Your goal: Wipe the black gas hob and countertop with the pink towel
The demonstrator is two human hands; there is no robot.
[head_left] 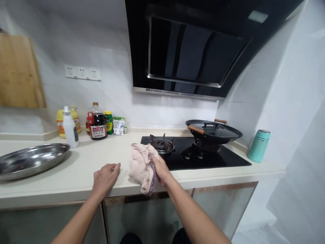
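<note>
My right hand (160, 169) grips a crumpled pale pink cloth (141, 164) at the front of the counter, by the left edge of the black gas stove (177, 162). Part of the cloth hangs over the counter's front edge, and a purple patch shows on its underside. To the left, my left hand (106, 178) rests on the cream countertop (116, 149) with its fingers curled in; nothing shows in it. The bare left burner (162, 144) lies just behind the cloth.
A lidded black wok (215, 130) sits on the right burner, beside a turquoise flask (259, 145). A steel oval tray (33, 159), a white bottle (70, 128) and a soy sauce bottle (98, 123) stand left. The range hood (182, 51) hangs above.
</note>
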